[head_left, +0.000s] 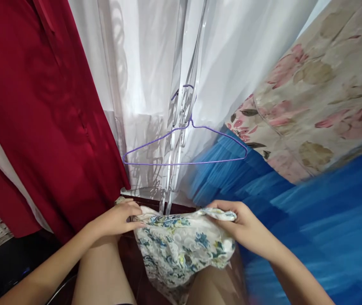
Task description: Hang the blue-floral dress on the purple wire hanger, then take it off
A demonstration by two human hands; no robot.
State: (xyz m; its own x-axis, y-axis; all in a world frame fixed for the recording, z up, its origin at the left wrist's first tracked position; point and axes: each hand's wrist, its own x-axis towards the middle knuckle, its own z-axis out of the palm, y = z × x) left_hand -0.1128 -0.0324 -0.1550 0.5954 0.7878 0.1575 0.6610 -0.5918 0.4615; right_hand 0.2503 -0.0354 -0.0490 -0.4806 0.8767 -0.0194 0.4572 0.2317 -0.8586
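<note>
A white garment with a blue and green flower print point(181, 248) hangs between my two hands over my lap. My left hand point(117, 218) is closed on its upper left edge. My right hand point(241, 226) pinches its upper right edge. Just above and behind the garment a purple wire hanger point(185, 146) hangs, bare, in front of a clear plastic strip point(181, 106) and white curtain point(143, 76).
A dark red cloth point(37, 101) hangs at the left. A blue surface point(311, 220) fills the right side, with a beige cloth printed with pink flowers point(321, 97) above it. My bare knees show at the bottom edge.
</note>
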